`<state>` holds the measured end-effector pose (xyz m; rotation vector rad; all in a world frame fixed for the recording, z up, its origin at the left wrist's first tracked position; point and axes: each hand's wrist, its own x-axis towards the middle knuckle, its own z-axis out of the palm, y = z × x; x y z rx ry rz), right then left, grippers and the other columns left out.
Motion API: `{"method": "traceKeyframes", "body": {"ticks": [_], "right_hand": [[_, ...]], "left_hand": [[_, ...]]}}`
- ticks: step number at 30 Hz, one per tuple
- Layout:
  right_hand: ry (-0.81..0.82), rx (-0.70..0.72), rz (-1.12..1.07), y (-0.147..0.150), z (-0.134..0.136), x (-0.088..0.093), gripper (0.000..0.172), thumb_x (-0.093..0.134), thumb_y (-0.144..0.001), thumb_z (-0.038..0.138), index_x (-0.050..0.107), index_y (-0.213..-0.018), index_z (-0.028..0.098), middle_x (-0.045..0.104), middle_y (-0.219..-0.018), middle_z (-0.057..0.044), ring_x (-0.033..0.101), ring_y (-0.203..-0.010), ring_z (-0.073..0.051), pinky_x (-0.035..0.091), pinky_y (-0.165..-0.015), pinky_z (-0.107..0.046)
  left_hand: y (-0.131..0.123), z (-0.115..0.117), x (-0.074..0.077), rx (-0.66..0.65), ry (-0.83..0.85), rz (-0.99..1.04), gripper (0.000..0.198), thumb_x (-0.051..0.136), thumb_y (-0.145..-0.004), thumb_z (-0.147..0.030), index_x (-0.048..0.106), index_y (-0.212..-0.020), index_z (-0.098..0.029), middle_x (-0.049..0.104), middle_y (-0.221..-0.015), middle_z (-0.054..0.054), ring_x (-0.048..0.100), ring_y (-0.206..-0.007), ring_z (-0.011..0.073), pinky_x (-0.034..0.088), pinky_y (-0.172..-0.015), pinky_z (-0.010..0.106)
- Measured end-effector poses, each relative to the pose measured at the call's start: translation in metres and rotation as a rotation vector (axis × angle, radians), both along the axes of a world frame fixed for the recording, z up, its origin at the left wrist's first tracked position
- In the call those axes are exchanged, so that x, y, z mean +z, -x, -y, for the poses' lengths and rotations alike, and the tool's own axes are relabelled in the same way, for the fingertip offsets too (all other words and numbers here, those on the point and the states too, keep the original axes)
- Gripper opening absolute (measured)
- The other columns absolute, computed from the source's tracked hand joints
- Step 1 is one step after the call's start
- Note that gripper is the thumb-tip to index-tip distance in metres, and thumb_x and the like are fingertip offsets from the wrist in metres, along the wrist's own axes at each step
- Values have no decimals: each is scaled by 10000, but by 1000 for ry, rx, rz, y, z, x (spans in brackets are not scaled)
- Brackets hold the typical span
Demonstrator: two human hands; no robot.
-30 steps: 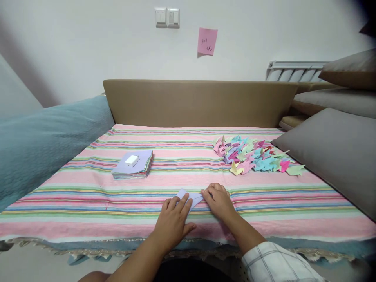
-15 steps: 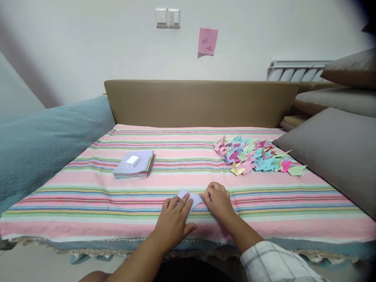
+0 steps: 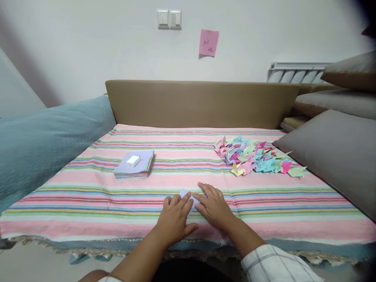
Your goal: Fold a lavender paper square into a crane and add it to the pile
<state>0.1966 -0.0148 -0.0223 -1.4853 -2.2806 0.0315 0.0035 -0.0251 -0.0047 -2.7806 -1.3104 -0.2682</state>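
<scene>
A small folded piece of pale lilac paper [image 3: 194, 202] lies on the striped cloth in front of me, mostly covered by my fingers. My left hand [image 3: 175, 220] rests on its left part, fingertips pressed down flat and thumb held out to the side. From the right, my right hand [image 3: 214, 206] reaches over the same paper, fingers stretched out and index fingertip close to the left hand's fingertips. Under the hands, the folds are hidden.
A stack of coloured paper squares [image 3: 133, 166] with a small white box [image 3: 133, 160] on top lies at the left. Many folded paper cranes [image 3: 249, 156] cluster at the right, beside grey cushions [image 3: 331, 152]. A brown backrest [image 3: 202, 103] stands behind the striped cloth [image 3: 88, 196].
My right hand has uncurled from a pinch at the paper's right tip and moved slightly left, its fingers now spread over the paper. The left hand has stayed nearly still.
</scene>
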Motion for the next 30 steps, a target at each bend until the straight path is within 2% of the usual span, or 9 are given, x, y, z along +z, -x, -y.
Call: {"method": "traceKeyframes", "body": {"ticks": [4, 8, 12, 14, 18, 24, 27, 30], "right_hand": [[55, -42, 64, -11, 1, 0, 363, 454, -897, 437, 556, -1230, 337, 373, -1431, -74, 356, -1269, -287, 314, -1007, -466], [116, -42, 114, -33, 4, 2, 412, 438, -892, 490, 497, -1281, 370, 349, -1450, -70, 342, -1291, -300, 335, -996, -480], [105, -53, 124, -43, 10, 4, 503, 432, -884, 515, 459, -1330, 285, 318, -1463, -105, 314, -1311, -300, 321, -1022, -474], [65, -10, 121, -38, 13, 4, 551, 438, -877, 530, 427, -1355, 255, 293, -1474, -113, 294, -1323, -289, 299, -1043, -468], [30, 165, 133, -21, 20, 3, 580, 499, -833, 566, 400, -1356, 334, 281, -1482, -83, 259, -1341, -294, 259, -1051, -523], [20, 67, 52, -32, 17, 4, 377, 528, -859, 452, 583, -1200, 303, 358, -1441, -89, 304, -1316, -294, 331, -1017, -494], [-4, 52, 2, -40, 14, 9, 313, 509, -877, 410, 639, -1113, 250, 443, -1376, -102, 363, -1275, -273, 345, -1016, -468], [-36, 67, -53, -35, 14, 15, 253, 487, -890, 330, 646, -1046, 211, 528, -1288, -98, 426, -1212, -243, 344, -1015, -436]], "left_hand": [[1, -1, -1, 4, -4, -2, 651, 524, -759, -620, 459, -1280, -236, 378, -1443, 55, 413, -1106, 309, 300, -866, 472], [2, -1, -3, 1, -13, -8, 669, 498, -768, -639, 438, -1303, -242, 369, -1448, 57, 412, -1117, 309, 302, -870, 468], [2, 0, -5, -3, -28, -20, 673, 465, -778, -656, 435, -1312, -249, 361, -1451, 70, 415, -1122, 306, 306, -873, 462], [2, 0, -6, 2, -37, -24, 672, 454, -785, -656, 431, -1318, -248, 355, -1454, 72, 413, -1126, 308, 302, -880, 468], [3, 0, -7, -4, -36, -26, 663, 458, -798, -634, 417, -1334, -245, 349, -1456, 80, 406, -1142, 309, 298, -895, 469], [4, -1, -6, -12, 4, 5, 680, 489, -779, -637, 417, -1336, -254, 349, -1457, 84, 413, -1144, 316, 303, -911, 483], [3, -1, -3, 8, 41, 33, 698, 561, -738, -623, 432, -1323, -265, 370, -1444, 88, 423, -1142, 317, 317, -914, 483], [5, -4, 1, 24, 104, 76, 693, 651, -695, -558, 451, -1301, -289, 397, -1430, 66, 435, -1141, 310, 340, -917, 484]]}}
